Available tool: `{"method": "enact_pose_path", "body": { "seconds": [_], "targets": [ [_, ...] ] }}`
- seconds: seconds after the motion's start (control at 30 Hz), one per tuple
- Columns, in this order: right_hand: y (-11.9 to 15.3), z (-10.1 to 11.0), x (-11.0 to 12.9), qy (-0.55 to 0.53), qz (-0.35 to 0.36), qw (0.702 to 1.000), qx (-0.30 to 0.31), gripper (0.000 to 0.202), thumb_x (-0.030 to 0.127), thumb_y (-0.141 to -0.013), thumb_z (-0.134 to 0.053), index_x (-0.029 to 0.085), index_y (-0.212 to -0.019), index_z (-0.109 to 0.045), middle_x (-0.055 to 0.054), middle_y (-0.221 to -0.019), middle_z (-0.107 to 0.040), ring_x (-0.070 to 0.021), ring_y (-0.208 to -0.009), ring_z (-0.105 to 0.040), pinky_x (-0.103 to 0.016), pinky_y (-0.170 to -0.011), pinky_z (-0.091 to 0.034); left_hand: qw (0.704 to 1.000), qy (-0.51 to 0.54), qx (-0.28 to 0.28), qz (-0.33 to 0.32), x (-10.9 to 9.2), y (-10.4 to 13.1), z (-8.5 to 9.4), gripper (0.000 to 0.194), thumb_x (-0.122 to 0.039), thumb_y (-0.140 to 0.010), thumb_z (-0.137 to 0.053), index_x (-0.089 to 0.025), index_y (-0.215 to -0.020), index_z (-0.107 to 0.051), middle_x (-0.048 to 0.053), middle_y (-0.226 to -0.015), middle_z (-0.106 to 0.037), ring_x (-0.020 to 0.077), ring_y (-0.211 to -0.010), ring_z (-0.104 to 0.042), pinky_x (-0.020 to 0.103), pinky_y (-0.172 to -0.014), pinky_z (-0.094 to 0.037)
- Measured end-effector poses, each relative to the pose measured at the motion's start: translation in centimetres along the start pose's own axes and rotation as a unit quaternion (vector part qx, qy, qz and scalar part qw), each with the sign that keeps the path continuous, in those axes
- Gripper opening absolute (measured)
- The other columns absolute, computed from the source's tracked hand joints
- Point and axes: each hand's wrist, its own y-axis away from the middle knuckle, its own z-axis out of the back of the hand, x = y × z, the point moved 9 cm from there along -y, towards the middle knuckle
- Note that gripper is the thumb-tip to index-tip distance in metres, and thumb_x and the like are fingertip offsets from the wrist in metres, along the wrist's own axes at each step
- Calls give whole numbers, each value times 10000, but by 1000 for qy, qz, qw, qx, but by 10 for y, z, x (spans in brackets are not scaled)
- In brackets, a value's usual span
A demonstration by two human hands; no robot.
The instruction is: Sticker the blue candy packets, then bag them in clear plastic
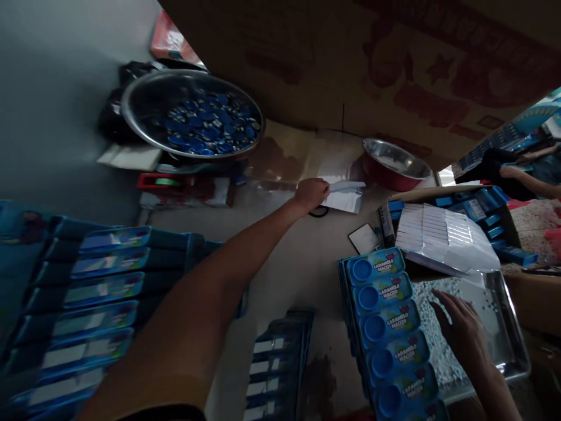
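Observation:
My left hand (312, 194) reaches far across the table, its fingers closed on a white sheet (346, 199) that looks like paper or thin plastic. A dark ring-shaped thing (318, 211) lies just below that hand. Over a metal tray (513, 316) of small white pellets (442, 345), my right hand (464, 327) hovers with fingers apart and nothing in it. Beside the tray stands a row of blue packages (405, 351) marked "Caramelo Macizo", each with a round blue recess. White folded cards (438, 234) lie in a cardboard box above the tray.
A large metal bowl (144, 131) holds blue round tins (210, 123). A red bowl (388, 172) stands by the big cardboard wall (307, 70). Stacked blue packages (100, 286) fill the left, more (272, 362) the front. A red tape dispenser (149, 180) is back left. Another person (526, 175) sits right.

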Motion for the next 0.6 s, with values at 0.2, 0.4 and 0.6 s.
{"method": "enact_pose_path", "body": {
  "seconds": [0.2,0.4,0.6],
  "targets": [
    [5,-16,-1,-6,-8,1000,13,286,339,-1070,-572,254,-1309,-704,-66,-1171,-817,-262,-982,-787,-411,-860,-593,991,101,-8,91,21,-8,9,278,-330,-942,-694,-149,-1114,-816,111,-1109,-786,224,-984,-640,310,-841,-427],
    [-1,-30,-2,-37,-18,998,44,309,425,-1062,-569,262,-1256,-745,-76,-1114,-827,-276,-934,-798,-422,-824,-611,969,207,51,121,31,-6,26,269,-338,-908,-769,-99,-1029,-788,-2,-832,-751,114,-732,-547,233,-715,-420],
    [-10,-17,-20,-256,-227,940,0,346,575,-952,-689,276,-1087,-799,-85,-1004,-835,-315,-889,-801,-472,-841,-632,984,71,-155,44,-3,18,158,355,-413,-1097,-508,-94,-1113,-663,-25,-1141,-749,97,-1011,-612,253,-1022,-462]
  ]
}}
